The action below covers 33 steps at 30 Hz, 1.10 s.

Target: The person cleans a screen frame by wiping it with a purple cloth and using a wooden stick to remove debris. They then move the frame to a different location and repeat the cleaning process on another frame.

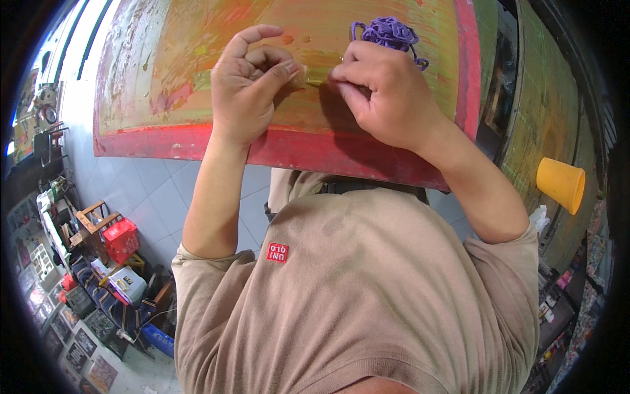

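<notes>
Above a paint-smeared orange-yellow board with a red border [282, 147], my left hand [246, 92] pinches a small clear piece [300, 75], possibly plastic, between thumb and finger, with another finger raised. My right hand [387, 95] is closed in a pinch just to the right of it; what its fingertips hold is too small and hidden to make out. A tangled bundle of purple cord [387, 31] lies on the board just beyond my right hand, partly behind it.
A yellow cup [558, 184] is at right by worn green wooden boards [545, 92]. On the tiled floor [157, 190] at left are a wooden stool [92, 223], a red box [120, 240], a blue bin [157, 340] and assorted clutter.
</notes>
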### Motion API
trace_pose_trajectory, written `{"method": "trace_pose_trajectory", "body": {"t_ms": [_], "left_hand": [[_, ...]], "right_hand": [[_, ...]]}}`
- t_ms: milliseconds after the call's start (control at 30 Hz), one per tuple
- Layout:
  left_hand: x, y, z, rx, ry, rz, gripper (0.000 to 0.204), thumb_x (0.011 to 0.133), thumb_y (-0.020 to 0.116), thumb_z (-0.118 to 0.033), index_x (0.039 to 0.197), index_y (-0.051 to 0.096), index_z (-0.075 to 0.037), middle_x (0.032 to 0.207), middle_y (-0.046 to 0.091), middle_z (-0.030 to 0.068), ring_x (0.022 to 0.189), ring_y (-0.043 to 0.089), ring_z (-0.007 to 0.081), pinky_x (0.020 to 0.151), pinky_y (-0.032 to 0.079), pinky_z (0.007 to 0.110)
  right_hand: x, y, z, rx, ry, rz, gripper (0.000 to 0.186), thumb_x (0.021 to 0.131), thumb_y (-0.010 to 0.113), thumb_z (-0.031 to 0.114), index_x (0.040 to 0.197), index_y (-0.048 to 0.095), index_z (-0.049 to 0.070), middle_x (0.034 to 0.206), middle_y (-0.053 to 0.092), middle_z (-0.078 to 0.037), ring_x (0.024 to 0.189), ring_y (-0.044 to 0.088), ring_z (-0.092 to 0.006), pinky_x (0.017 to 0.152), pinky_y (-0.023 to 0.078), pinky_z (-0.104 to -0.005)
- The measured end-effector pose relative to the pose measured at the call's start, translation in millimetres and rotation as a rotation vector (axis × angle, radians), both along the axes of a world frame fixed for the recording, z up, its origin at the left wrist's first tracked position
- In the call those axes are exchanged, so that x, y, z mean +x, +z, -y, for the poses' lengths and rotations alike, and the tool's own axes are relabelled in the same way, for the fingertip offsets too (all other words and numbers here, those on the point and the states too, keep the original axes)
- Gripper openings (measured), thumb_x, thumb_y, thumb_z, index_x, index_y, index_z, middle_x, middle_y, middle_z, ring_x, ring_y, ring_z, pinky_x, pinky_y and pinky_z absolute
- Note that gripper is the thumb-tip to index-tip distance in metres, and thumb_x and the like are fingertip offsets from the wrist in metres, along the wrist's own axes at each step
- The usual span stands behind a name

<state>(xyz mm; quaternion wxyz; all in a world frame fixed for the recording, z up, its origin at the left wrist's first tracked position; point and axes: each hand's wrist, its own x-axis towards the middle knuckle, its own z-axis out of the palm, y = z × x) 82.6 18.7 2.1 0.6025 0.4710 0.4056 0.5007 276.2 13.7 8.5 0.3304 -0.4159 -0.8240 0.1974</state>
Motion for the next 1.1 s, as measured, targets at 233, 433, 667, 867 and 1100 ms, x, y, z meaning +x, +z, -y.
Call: {"method": "trace_pose_trajectory", "body": {"t_ms": [233, 433, 667, 867, 1100], "left_hand": [[1, 2, 2, -0.01, 0.038, 0.046, 0.039, 0.083, 0.057, 0.007, 0.119, 0.041, 0.007, 0.081, 0.06, 0.0082, 0.073, 0.061, 0.0121, 0.065, 0.052, 0.022], [0, 1, 1, -0.004, 0.047, 0.099, 0.038, 0.083, 0.056, 0.008, 0.118, 0.041, 0.006, 0.081, 0.06, 0.0088, 0.074, 0.061, 0.0131, 0.067, 0.051, 0.023], [0, 1, 3, -0.031, 0.079, 0.124, 0.036, 0.082, 0.056, 0.009, 0.116, 0.044, 0.003, 0.08, 0.059, 0.0076, 0.076, 0.059, 0.0124, 0.068, 0.05, 0.023], [-1, 0, 3, -0.023, 0.086, 0.108, 0.036, 0.082, 0.056, 0.008, 0.115, 0.044, 0.003, 0.08, 0.058, 0.0072, 0.076, 0.058, 0.012, 0.068, 0.049, 0.024], [-1, 0, 3, -0.022, 0.093, 0.144, 0.034, 0.082, 0.056, 0.007, 0.114, 0.044, 0.004, 0.081, 0.058, 0.0077, 0.076, 0.058, 0.0126, 0.069, 0.049, 0.024]], "right_hand": [[-8, 1, 0, -0.014, -0.079, 0.047, 0.008, 0.074, 0.06, 0.01, 0.073, 0.065, 0.005, 0.074, 0.056, -0.012, 0.068, 0.058, -0.0323, 0.06, 0.046, -0.0426], [-8, 4, -2, -0.046, -0.07, -0.002, 0.008, 0.074, 0.059, 0.009, 0.07, 0.064, 0.004, 0.073, 0.056, -0.013, 0.069, 0.058, -0.0327, 0.06, 0.047, -0.0431], [-8, 7, 0, -0.079, -0.009, 0.055, 0.007, 0.074, 0.06, 0.008, 0.075, 0.066, 0.004, 0.074, 0.058, -0.013, 0.069, 0.058, -0.0331, 0.06, 0.047, -0.0419], [-10, 5, -3, -0.065, -0.064, -0.018, 0.007, 0.073, 0.06, 0.006, 0.075, 0.067, 0.004, 0.073, 0.057, -0.013, 0.068, 0.058, -0.0334, 0.06, 0.046, -0.0413], [-10, 9, 3, -0.098, 0.006, 0.02, 0.007, 0.074, 0.061, 0.007, 0.076, 0.067, 0.003, 0.075, 0.058, -0.013, 0.069, 0.058, -0.0337, 0.06, 0.046, -0.0415]]}}
